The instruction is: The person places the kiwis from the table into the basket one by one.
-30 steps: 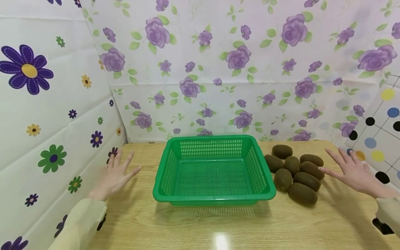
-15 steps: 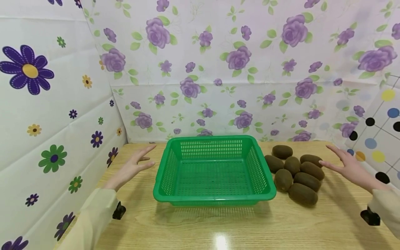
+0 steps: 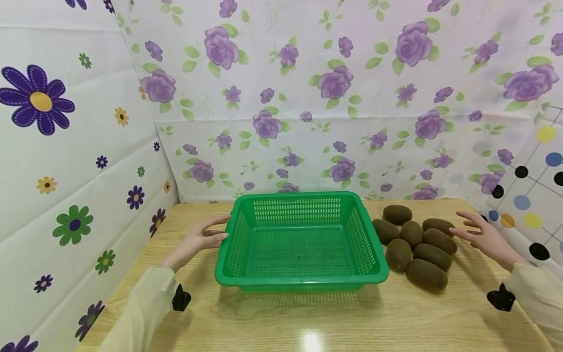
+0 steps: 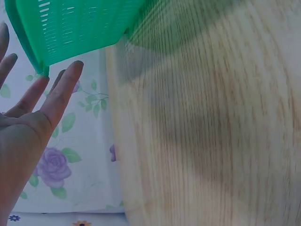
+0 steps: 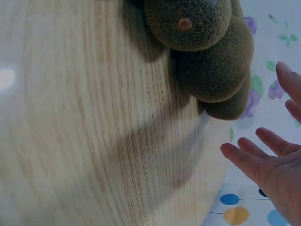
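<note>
A green plastic basket (image 3: 301, 280) with slotted walls sits on the wooden table, with nothing in it. At its left rim is my left hand (image 3: 198, 242), fingers loosely extended. In the left wrist view the fingertips (image 4: 75, 68) reach the basket wall (image 4: 75, 37); whether they touch it I cannot tell. To the right of the basket lie several brown fuzzy kiwis (image 3: 426, 274) in a cluster. My right hand (image 3: 481, 234) hovers just right of them, fingers loosely bent and holding nothing. The right wrist view shows a gap between its fingers and the nearest kiwi (image 5: 228, 103).
Bare wooden tabletop (image 3: 272, 322) stretches in front of the basket. A flowered sheet (image 3: 272, 146) hangs close behind the basket. Patterned sheets also stand at the left (image 3: 79, 161) and right (image 3: 541, 186) sides. Dark wrist cameras hang under both sleeves.
My left hand has moved right, from beside the left sheet to the basket's left rim. The right hand has turned and its fingers bent more, staying beside the kiwis. Basket and kiwis are unmoved.
</note>
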A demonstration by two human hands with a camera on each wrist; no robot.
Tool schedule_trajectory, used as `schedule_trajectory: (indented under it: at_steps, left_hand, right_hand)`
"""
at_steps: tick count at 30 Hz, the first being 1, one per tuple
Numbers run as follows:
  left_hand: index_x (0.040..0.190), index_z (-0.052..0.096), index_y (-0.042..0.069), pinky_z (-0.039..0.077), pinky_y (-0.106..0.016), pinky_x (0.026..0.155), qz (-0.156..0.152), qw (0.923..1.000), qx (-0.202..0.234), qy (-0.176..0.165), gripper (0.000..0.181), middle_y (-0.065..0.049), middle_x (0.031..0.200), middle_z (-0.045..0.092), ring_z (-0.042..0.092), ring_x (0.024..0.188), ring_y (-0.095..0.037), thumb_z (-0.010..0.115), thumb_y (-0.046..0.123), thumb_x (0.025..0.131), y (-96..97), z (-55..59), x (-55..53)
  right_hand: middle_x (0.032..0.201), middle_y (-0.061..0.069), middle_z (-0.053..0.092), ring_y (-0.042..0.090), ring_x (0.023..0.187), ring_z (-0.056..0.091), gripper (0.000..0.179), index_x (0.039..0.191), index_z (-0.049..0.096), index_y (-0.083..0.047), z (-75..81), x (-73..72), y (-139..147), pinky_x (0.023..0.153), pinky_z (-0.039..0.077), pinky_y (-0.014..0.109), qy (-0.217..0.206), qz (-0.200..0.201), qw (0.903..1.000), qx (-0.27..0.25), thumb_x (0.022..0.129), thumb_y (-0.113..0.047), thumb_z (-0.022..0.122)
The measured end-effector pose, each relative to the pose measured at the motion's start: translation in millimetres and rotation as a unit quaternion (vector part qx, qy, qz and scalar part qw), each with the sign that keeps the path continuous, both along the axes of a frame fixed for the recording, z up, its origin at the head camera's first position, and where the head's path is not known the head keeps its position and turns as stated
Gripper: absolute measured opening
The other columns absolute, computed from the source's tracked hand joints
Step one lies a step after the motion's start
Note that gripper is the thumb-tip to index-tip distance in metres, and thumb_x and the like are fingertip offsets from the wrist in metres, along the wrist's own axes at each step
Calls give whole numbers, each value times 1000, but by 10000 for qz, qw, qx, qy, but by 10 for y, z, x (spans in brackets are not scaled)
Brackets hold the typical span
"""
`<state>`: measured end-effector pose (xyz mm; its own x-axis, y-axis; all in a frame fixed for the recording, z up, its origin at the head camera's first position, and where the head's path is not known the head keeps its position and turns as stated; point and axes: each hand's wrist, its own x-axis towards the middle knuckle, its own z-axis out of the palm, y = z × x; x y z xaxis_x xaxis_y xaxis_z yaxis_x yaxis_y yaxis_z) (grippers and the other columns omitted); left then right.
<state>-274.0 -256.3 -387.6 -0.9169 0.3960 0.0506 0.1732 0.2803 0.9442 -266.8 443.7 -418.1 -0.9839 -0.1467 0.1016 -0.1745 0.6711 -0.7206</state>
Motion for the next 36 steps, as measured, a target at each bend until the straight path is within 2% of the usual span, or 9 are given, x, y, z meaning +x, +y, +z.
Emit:
schedule_trajectory:
  at_steps: [7,11,14,19,21,27,31,36]
  left_hand:
    - [140,37,18,40,-45,87,92,9996,144,-226,57,-9,141,26,37,119,-33,61,23,88,50,-50,3]
    - [140,36,18,39,-46,88,6,9992,178,-349,56,-13,141,22,34,121,-34,59,25,89,65,-72,-5]
    - [140,35,16,39,-47,87,-111,9975,461,-523,55,-15,140,19,34,120,-37,58,22,90,77,-99,-13]
    - [141,32,11,39,-46,87,-368,9900,1122,-777,51,-11,145,9,16,128,-33,52,16,94,91,-160,-25]
    - [141,31,9,39,-46,88,-435,9866,1331,-834,50,-9,147,6,11,129,-31,49,13,95,98,-179,-30]
    - [141,30,7,40,-44,88,-410,9776,1795,-1020,50,-11,145,7,24,124,-35,47,9,95,125,-193,-35]
    - [141,29,7,39,-44,88,-360,9752,1889,-1093,50,-13,145,5,25,124,-36,47,7,95,139,-196,-35]
    - [141,28,7,37,-45,90,-369,9763,1812,-1122,52,-14,146,-5,12,130,-34,49,8,94,145,-205,-53]
  right_hand:
    - [133,39,13,53,114,26,71,142,8,6,-75,-106,18,78,41,55,-361,18,9983,-459,95,-29,48]
    - [130,42,17,50,110,33,69,139,14,10,-136,-152,24,76,45,50,-377,-112,9979,-507,94,-30,49]
    - [126,43,22,40,102,45,66,136,21,12,-186,-174,24,72,48,46,-187,-247,9983,-487,94,-28,51]
    - [122,45,24,12,86,56,61,136,25,10,-248,-215,25,68,50,41,-45,-259,9958,-876,93,-23,53]
    - [122,45,23,5,82,56,58,136,27,6,-268,-240,30,68,50,39,-49,-246,9937,-1094,93,-22,54]
    - [121,42,28,-2,80,54,39,129,41,-17,-321,-315,37,66,50,30,-76,-253,9892,-1439,93,-20,53]
    - [113,33,40,2,79,55,31,121,44,-27,-345,-343,29,63,50,27,-127,-263,9884,-1490,93,-20,54]
    - [97,-1,55,5,76,57,27,111,46,-35,-351,-369,34,61,49,25,-318,-246,9826,-1815,92,-18,54]
